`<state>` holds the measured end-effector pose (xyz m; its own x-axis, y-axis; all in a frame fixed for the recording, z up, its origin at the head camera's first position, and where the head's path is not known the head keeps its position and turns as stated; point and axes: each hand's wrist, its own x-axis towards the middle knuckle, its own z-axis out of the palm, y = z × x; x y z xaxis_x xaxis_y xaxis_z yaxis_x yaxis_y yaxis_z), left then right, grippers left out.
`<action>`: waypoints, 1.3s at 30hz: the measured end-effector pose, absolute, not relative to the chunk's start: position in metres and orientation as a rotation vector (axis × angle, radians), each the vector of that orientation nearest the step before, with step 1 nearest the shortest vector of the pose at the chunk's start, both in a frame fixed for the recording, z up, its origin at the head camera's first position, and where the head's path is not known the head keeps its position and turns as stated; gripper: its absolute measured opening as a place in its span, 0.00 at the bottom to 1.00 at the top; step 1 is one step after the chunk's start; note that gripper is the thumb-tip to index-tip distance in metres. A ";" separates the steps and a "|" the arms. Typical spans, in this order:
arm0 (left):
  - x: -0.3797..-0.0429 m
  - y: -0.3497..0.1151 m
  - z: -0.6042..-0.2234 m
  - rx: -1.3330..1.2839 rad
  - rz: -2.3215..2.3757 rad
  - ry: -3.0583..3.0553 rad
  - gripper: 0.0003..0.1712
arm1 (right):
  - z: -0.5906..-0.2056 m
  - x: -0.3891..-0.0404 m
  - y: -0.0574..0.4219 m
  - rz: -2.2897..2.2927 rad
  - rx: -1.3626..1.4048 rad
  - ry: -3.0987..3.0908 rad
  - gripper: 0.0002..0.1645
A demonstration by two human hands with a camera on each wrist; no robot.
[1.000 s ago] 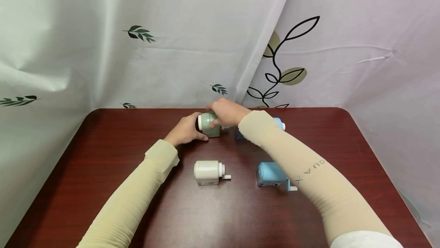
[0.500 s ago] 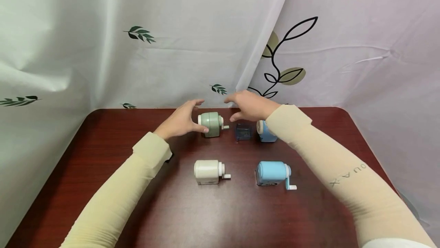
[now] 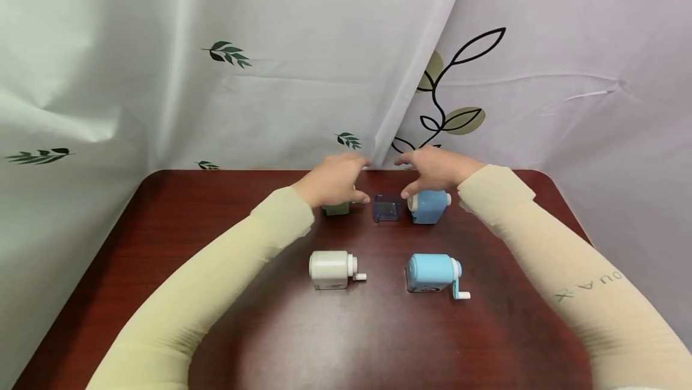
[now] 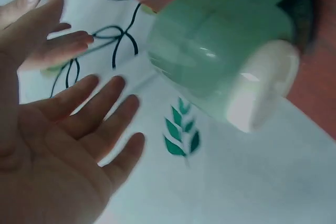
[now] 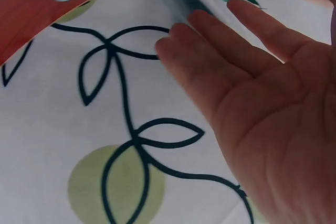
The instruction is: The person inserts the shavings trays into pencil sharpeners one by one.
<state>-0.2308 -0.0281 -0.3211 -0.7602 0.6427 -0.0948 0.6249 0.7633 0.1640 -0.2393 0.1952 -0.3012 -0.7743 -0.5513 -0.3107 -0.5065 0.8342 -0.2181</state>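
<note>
My left hand (image 3: pixel 332 179) is over the green pencil sharpener (image 3: pixel 336 210) at the back of the table, hiding most of it. In the left wrist view, the sharpener (image 4: pixel 210 45) with its white round end is apart from my spread, empty fingers. My right hand (image 3: pixel 437 167) hovers at the top of a blue pencil sharpener (image 3: pixel 429 208), fingers extended and thumb apart, holding nothing. Between the two sharpeners lies a small dark-blue see-through box (image 3: pixel 386 208). The right wrist view shows my bare palm (image 5: pixel 273 114).
Nearer the front stand a cream pencil sharpener (image 3: pixel 328 270) and a light-blue one (image 3: pixel 430 271), their cranks pointing right. A white curtain (image 3: pixel 281 107) with leaf prints hangs right behind the far edge of the reddish-brown table (image 3: pixel 346 342).
Both hands have come off the green sharpener, which stays on the table. The right hand has drawn rightward to the blue sharpener; the left opened, then shifted right across the green one.
</note>
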 end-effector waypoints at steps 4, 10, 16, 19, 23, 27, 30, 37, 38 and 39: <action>-0.233 -0.005 -0.325 1.037 -0.081 2.789 0.37 | -0.309 -0.238 0.206 -0.161 -0.827 2.641 0.50; -0.234 0.013 -0.337 1.074 -0.375 2.733 0.27 | -0.322 -0.233 0.217 -0.150 -0.840 2.656 0.54; -0.237 0.022 -0.349 1.128 -0.520 2.674 0.29 | -0.330 -0.230 0.223 -0.174 -0.815 2.670 0.56; -0.238 0.025 -0.355 1.132 -0.525 2.649 0.31 | -0.332 -0.230 0.225 -0.179 -0.815 2.685 0.57; -0.241 0.025 -0.364 1.130 -0.506 2.647 0.34 | -0.332 -0.231 0.227 -0.183 -0.809 2.690 0.57; -0.243 0.024 -0.372 1.132 -0.453 2.651 0.34 | -0.334 -0.231 0.229 -0.189 -0.810 2.687 0.55; -0.244 0.023 -0.377 1.134 -0.415 2.664 0.33 | -0.335 -0.231 0.230 -0.195 -0.817 2.685 0.52; -0.246 0.023 -0.384 1.152 -0.357 2.706 0.27 | -0.336 -0.230 0.230 -0.215 -0.837 2.683 0.45; -0.245 0.023 -0.383 1.152 -0.353 2.706 0.27 | -0.336 -0.230 0.230 -0.216 -0.846 2.685 0.44; -0.246 0.023 -0.383 1.151 -0.348 2.707 0.28 | -0.336 -0.230 0.230 -0.219 -0.856 2.685 0.44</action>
